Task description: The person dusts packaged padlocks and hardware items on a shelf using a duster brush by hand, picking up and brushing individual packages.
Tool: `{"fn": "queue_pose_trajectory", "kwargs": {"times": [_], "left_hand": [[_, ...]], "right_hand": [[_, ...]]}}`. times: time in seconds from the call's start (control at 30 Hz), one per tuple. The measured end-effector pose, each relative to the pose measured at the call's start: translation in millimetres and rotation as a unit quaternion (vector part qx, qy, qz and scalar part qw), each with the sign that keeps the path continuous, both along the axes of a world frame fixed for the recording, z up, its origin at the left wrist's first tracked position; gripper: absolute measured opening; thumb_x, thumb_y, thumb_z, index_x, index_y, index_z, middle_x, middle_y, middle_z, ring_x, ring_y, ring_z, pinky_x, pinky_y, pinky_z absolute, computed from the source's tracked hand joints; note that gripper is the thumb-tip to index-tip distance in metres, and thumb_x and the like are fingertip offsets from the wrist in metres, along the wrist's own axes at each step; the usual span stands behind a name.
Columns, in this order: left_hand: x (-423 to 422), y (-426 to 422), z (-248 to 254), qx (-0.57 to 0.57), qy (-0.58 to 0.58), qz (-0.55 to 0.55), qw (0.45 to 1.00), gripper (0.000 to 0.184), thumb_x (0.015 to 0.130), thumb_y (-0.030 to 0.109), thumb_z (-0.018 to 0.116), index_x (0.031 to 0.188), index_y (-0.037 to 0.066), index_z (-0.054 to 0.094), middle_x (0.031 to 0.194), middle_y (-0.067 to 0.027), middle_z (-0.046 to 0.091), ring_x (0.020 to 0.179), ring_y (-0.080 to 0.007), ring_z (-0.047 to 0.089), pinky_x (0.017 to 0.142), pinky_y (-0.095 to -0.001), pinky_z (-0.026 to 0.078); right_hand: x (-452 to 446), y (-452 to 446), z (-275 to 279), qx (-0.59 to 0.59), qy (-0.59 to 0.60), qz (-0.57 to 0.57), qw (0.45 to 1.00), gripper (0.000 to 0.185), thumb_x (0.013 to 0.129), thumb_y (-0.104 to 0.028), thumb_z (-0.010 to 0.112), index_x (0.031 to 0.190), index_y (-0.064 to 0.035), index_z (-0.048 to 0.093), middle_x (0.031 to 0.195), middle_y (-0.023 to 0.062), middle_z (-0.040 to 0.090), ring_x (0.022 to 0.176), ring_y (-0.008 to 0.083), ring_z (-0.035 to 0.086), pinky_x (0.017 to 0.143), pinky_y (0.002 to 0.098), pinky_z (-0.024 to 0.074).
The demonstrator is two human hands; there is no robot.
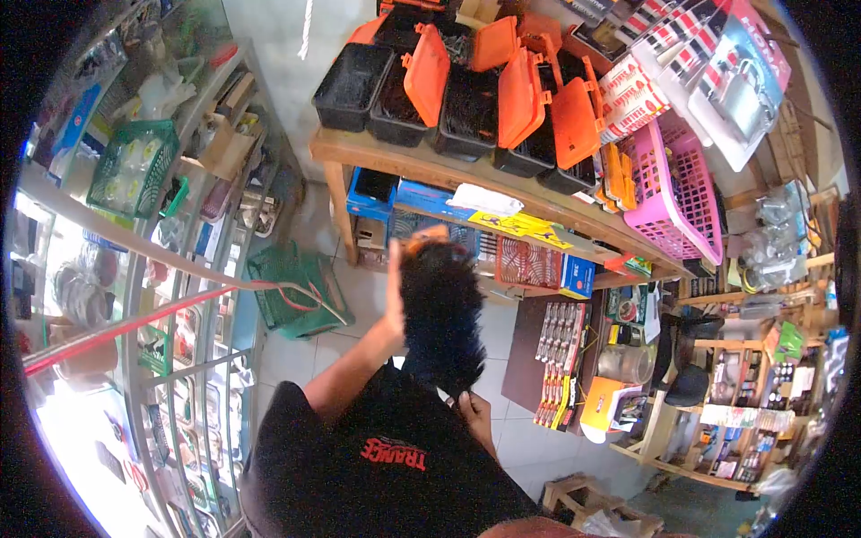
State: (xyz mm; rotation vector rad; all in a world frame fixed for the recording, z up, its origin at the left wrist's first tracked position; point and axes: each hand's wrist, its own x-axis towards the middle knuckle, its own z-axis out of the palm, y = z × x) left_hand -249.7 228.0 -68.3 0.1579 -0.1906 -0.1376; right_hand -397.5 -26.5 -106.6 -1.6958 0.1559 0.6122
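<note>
A large, fluffy black duster (439,314) hangs in front of my chest, over the black shirt. My right hand (475,418) is closed at its lower end, and the grip is mostly hidden. On the other side, my left hand (395,280) is raised beside the duster's upper part. Its fingers are closed on a small orange item (429,235), partly covered by the black bristles. Beyond the duster stands a wooden shelf (395,161) with black bins (354,85) under open orange lids (428,76).
Glass shelving (193,269) with a green basket (134,170) fills the left side. A green crate (300,291) is on the floor. To the right are a pink basket (668,193), spoon packs (562,332) and wooden racks (717,345). A pale pole (117,229) crosses the left foreground.
</note>
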Motion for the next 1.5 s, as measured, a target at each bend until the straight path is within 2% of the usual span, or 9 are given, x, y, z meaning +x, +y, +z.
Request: {"fn": "queue_pose_trajectory", "kwargs": {"times": [0.1,0.2,0.23,0.37,0.67,0.87,1.3,1.43,1.5], "left_hand": [[-10.7,-47.7,-20.4,0.025,0.183,-0.016,0.983,0.083,0.088,0.075,0.028,0.142,0.013,0.038,0.135,-0.0154,0.051,0.112,-0.0326,0.057,0.101,-0.0514,0.042],[-4.8,-24.7,41.1,0.076,0.154,0.041,0.984,0.083,0.088,0.075,0.028,0.141,0.012,0.039,0.133,-0.016,0.052,0.116,-0.0319,0.055,0.104,-0.0495,0.04],[-4.6,-18.8,28.8,-0.046,0.138,-0.001,0.989,0.08,0.09,0.072,0.03,0.139,0.011,0.04,0.134,-0.0153,0.05,0.124,-0.0301,0.05,0.106,-0.0478,0.039],[-3.7,-27.0,41.2,0.078,0.147,0.042,0.985,0.079,0.088,0.073,0.033,0.136,0.012,0.046,0.135,-0.0127,0.05,0.121,-0.031,0.051,0.107,-0.0511,0.036],[-11.4,-11.8,30.8,-0.073,0.091,-0.082,0.99,0.077,0.091,0.069,0.03,0.141,0.011,0.04,0.14,-0.0154,0.047,0.124,-0.0323,0.049,0.107,-0.0525,0.036],[-7.0,-37.8,27.1,0.07,0.184,-0.025,0.98,0.075,0.093,0.065,0.031,0.141,0.008,0.04,0.139,-0.0152,0.048,0.125,-0.0331,0.049,0.108,-0.0501,0.036],[-9.0,-2.0,35.1,-0.077,0.096,-0.003,0.992,0.068,0.097,0.059,0.032,0.138,0.006,0.043,0.135,-0.0133,0.052,0.123,-0.0258,0.052,0.105,-0.0404,0.041],[-7.7,5.7,14.8,0.074,0.198,0.083,0.974,0.061,0.098,0.054,0.032,0.134,0.007,0.048,0.135,-0.0147,0.052,0.121,-0.0266,0.053,0.103,-0.0424,0.041],[-0.7,2.9,11.9,-0.027,0.054,0.025,0.998,0.064,0.098,0.056,0.03,0.136,0.006,0.045,0.136,-0.0155,0.049,0.122,-0.0278,0.052,0.106,-0.042,0.039]], "right_hand": [[-4.8,-5.4,-2.4,0.011,0.011,-0.04,0.999,0.041,0.1,-0.037,0.049,0.087,-0.0019,0.067,0.06,-0.0036,0.047,0.052,0.0052,0.036,0.049,0.0234,0.0249],[-10.8,-12.9,-0.8,0.012,0.031,-0.064,0.997,0.039,0.1,-0.034,0.049,0.087,-0.0008,0.067,0.059,-0.0034,0.047,0.051,0.0051,0.036,0.049,0.0236,0.0245],[-14.4,-20.0,-5.1,0.007,0.031,-0.061,0.998,0.039,0.1,-0.033,0.049,0.087,-0.0004,0.066,0.059,-0.0033,0.047,0.05,0.005,0.036,0.048,0.0237,0.0243],[-14.1,-28.6,-7.6,0.013,0.025,-0.084,0.996,0.041,0.098,-0.036,0.052,0.081,-0.0011,0.065,0.056,-0.0045,0.044,0.048,0.0052,0.034,0.045,0.0241,0.0235],[-18.1,-25.8,-3.6,-0.01,0.026,-0.058,0.998,0.044,0.1,-0.037,0.047,0.083,0.0012,0.062,0.053,-0.0031,0.042,0.043,0.0056,0.033,0.043,0.0249,0.0234],[-3.9,-19.1,15.1,0.023,0.031,-0.055,0.998,0.052,0.099,-0.044,0.045,0.079,0.0003,0.062,0.051,-0.0005,0.044,0.04,0.0074,0.035,0.039,0.0249,0.0256],[5.4,-0.7,30.6,-0.065,-0.035,-0.038,0.997,0.06,0.1,-0.041,0.046,0.049,-0.0101,0.04,0.047,-0.0035,0.037,0.043,0.0054,0.027,0.043,0.0275,0.0182],[5.4,-2.1,32.6,-0.059,-0.007,-0.072,0.996,0.06,0.099,-0.041,0.048,0.049,-0.0081,0.042,0.047,-0.0036,0.038,0.043,0.0057,0.029,0.043,0.0277,0.0192],[2.7,0.6,36.3,-0.094,-0.035,-0.021,0.995,0.06,0.099,-0.041,0.049,0.049,-0.0088,0.042,0.047,-0.0037,0.038,0.043,0.006,0.029,0.043,0.0278,0.0187]]}}
